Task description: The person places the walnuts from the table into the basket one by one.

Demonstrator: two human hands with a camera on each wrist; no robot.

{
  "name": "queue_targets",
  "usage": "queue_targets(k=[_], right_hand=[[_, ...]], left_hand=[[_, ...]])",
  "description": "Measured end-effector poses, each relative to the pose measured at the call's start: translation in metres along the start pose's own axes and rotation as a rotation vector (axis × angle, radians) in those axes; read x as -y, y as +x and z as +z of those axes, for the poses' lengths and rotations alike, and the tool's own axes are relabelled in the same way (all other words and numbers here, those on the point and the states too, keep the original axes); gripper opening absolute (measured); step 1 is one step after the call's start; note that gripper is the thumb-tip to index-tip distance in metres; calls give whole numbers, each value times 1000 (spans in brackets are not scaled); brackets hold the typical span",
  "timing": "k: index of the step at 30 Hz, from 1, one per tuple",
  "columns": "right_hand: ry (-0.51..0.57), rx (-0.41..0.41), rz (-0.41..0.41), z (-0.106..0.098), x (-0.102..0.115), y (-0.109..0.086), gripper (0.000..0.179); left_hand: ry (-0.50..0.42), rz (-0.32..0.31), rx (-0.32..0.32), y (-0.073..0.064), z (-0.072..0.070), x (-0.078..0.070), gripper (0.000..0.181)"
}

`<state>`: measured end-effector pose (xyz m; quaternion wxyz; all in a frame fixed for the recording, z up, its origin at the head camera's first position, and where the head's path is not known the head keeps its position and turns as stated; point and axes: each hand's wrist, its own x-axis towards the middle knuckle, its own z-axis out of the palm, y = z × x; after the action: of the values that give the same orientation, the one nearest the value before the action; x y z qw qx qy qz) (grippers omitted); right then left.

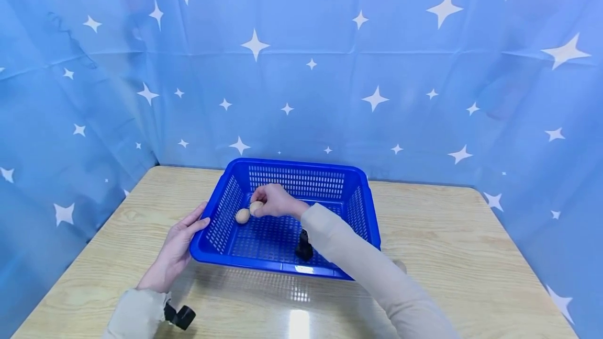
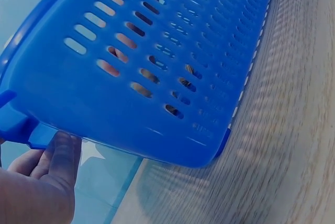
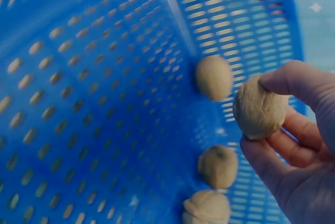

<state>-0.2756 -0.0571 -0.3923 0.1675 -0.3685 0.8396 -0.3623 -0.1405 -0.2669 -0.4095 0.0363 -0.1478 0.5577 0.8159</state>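
- Basket, one: blue, oblong, with slotted walls and a pierced floor; set over the table, between the two hands.
- Left hand, one: at the basket's left rim, the thumb over the top edge and the fingers bent beneath it, gripping.
- Right hand, one: reaching inside the basket toward its left end, thumb and fingertips closed on a single walnut.
- Walnuts, four in the right wrist view: one held, three lying in the basket.
- Held walnut, one: tan, ridged, pinched at the basket's left end, near the upper of the lying ones.
- Upper walnut, one: by the slotted end wall.
- Middle walnut, one: below the upper one, well clear of it.
- Lowest walnut, one: just beside the middle one, cut by the picture's edge.
- Wrist cameras, two, black: one at the left wrist, one at the right.
- Sleeves, two: pale, one per arm.
- Brownish rounded thing, one: on the table, mostly behind the right sleeve; kind uncertain.
- Table, one: pale wood grain.
- Cloth: blue, with many white stars, behind the table.
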Motion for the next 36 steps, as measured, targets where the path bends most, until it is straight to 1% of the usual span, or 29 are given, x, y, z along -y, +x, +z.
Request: queue_targets(k=[4,7,10,13,14,20,27,30,33,36], right_hand=[[-95,25,48,7,-3,3,19],[-162,36,84,10,-3,5,19],[-195,31,96,11,-5,6,20],[-218,27,112,12,-6,8,20],[-223,30,101,12,-7,8,19],[-201,54,7,16,-11,9,20],[-212,58,8,17,-14,9,21],[-200,62,29,15,-12,8,21],[-134,52,61,9,-8,8,22],[-50,22,69,0,-2,6,23]], left_hand=[[-11,0,-18,1,0,0,55],[-16,2,-18,1,0,0,56],[-17,5,-6,0,0,-1,56],[-7,6,-4,0,0,-1,60],[-5,1,-6,0,0,-1,61],[15,-19,-22,-1,1,-1,62],[33,-23,-23,-1,1,-2,63],[35,-26,-26,-1,1,-2,63],[35,-26,-26,-1,1,-2,62],[37,-25,-21,0,1,-2,63]])
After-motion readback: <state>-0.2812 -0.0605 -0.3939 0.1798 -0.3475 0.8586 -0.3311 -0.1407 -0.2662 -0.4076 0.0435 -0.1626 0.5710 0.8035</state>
